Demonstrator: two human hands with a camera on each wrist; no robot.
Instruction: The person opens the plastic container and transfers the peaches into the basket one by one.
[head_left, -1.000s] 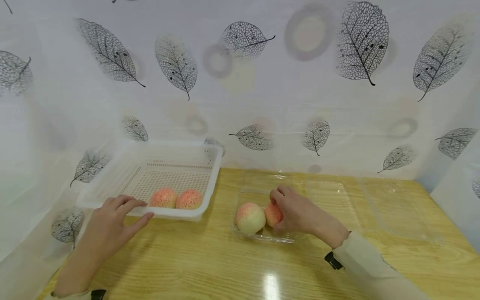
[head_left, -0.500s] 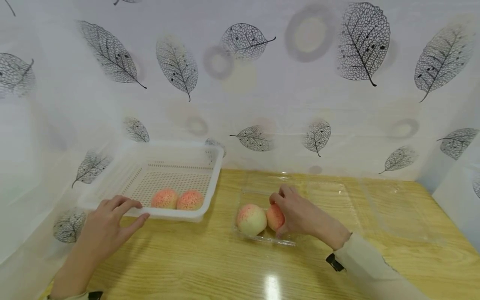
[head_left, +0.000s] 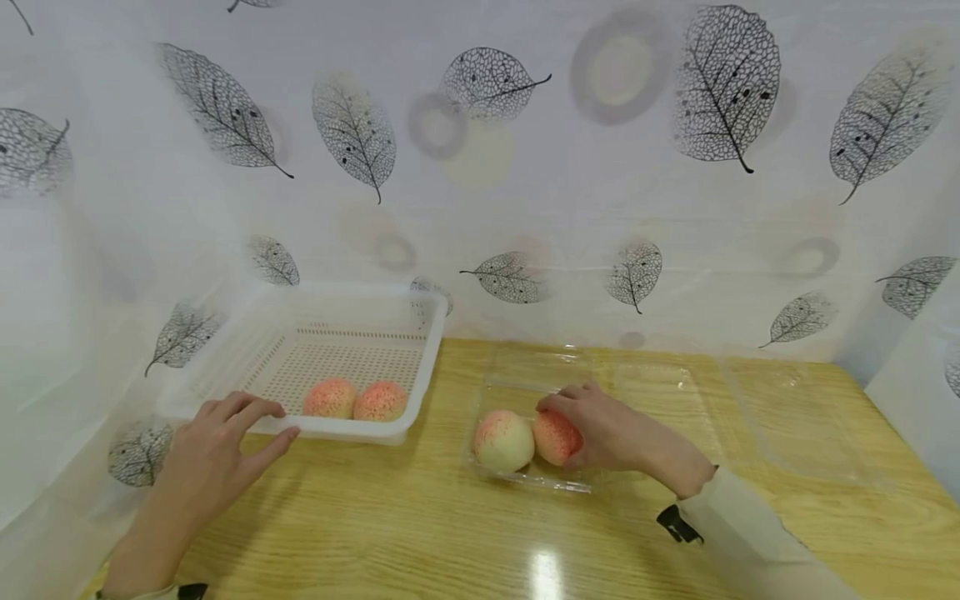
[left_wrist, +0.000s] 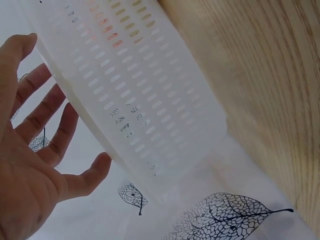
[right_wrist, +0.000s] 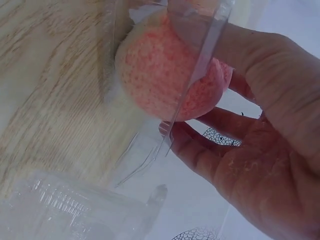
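Note:
My right hand curls round a pink-speckled peach inside a clear plastic box. In the right wrist view the thumb lies on the peach behind the box's transparent wall, with the other fingers on its far side. A paler peach sits beside it on the left, in the same box. At the left, fingertips of my left hand rest at the near rim of a white perforated basket, loosely bent. In the left wrist view the fingers meet the basket's rim.
Two pink peaches, one on the left and one on the right, lie in the basket's near right corner. More clear plastic boxes stand to the right on the wooden table. A leaf-printed curtain hangs behind.
My right hand has shifted slightly right and its fingers have come lower, so more of the held peach shows. The left hand moved back a little, still at the basket rim.

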